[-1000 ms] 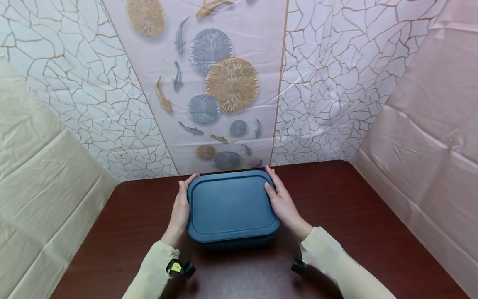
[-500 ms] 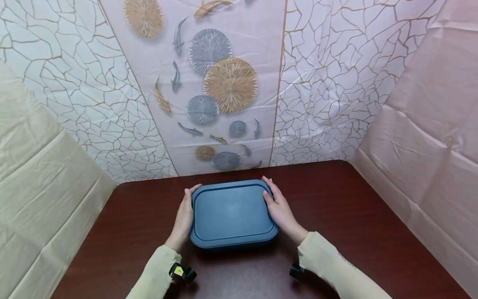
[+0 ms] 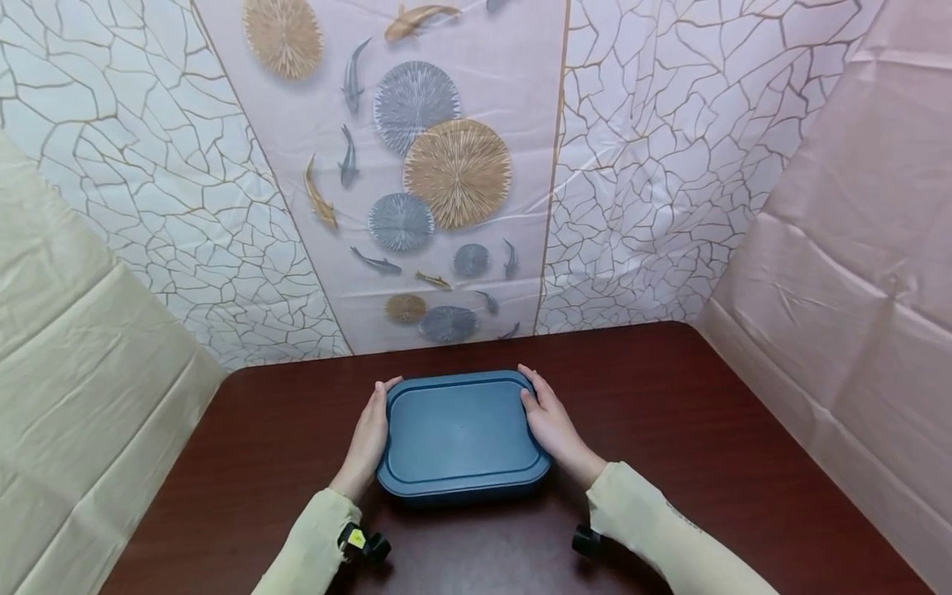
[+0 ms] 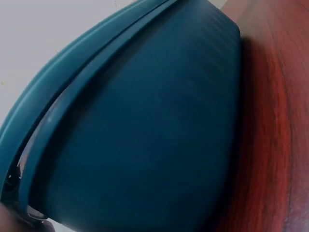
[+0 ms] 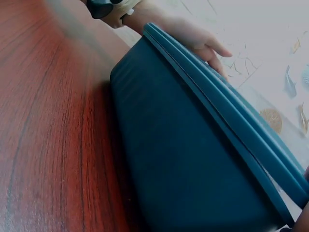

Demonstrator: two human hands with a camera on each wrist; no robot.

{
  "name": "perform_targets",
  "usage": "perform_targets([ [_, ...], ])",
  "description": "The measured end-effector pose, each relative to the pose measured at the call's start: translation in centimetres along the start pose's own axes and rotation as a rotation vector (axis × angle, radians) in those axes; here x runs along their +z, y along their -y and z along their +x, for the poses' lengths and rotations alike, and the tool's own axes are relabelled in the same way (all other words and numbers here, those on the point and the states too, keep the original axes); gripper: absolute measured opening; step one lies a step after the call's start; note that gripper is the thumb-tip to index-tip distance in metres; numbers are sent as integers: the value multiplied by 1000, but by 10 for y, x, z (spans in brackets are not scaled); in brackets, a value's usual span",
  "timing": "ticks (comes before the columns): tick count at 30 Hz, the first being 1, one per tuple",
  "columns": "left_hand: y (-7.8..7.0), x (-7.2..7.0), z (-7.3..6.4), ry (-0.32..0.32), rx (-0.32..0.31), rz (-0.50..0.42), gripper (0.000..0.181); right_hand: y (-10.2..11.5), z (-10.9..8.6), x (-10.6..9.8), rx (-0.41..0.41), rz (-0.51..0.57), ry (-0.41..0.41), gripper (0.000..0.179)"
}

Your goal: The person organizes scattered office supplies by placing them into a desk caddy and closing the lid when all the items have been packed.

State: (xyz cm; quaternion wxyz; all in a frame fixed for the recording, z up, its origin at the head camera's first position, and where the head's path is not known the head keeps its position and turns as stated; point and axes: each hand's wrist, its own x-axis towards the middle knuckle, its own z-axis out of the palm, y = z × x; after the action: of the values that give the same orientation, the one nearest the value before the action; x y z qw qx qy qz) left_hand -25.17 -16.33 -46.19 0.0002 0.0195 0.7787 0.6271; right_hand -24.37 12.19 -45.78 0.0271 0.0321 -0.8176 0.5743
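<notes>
A dark blue plastic storage box (image 3: 457, 430) with a lid lies in front of me in the head view, its base right at the table surface in both wrist views. My left hand (image 3: 368, 434) holds its left side, with the thumb up along the lid edge. On the right side, my right hand (image 3: 554, 426) grips it with the thumb over the lid rim and the fingers along the far corner. A narrow gap shows between the lid (image 5: 231, 111) and the box rim near my right hand. What is inside the box is hidden.
The dark red-brown wooden table (image 3: 669, 397) extends around the box. Behind it hangs a cloth (image 3: 439, 273) printed with fish and round lily shapes. Beige fabric walls (image 3: 840, 289) close in both sides. A small black camera sits at each wrist.
The box, held by both hands, has come down and a little towards me. Its far edge has drawn away from the back edge of the table in the view.
</notes>
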Motion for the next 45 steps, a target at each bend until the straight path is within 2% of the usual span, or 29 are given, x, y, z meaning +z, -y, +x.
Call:
perform_targets([
  [10, 10, -1, 6, 11, -30, 9, 78, -1, 2, 2, 56, 19, 27, 49],
  [22, 17, -1, -1, 62, -85, -48, 77, -4, -1, 3, 109, 31, 57, 49],
  [32, 21, 1, -3, 56, -112, -40, 56, -9, -3, 5, 118, 43, 63, 49],
  [35, 20, -2, -1, 70, -124, -2, 52, -10, -3, 4, 91, -8, 59, 50],
  [38, 16, -6, -1, 94, -79, 108, 52, -11, -1, 2, 17, -127, 52, 51],
  [41, 10, -11, -4, 119, 47, 301, 54, -11, -1, -3, -76, -245, 45, 53],
  [45, 4, -15, -11, 175, 236, 539, 59, -8, -5, -10, -178, -328, 65, 60],
])
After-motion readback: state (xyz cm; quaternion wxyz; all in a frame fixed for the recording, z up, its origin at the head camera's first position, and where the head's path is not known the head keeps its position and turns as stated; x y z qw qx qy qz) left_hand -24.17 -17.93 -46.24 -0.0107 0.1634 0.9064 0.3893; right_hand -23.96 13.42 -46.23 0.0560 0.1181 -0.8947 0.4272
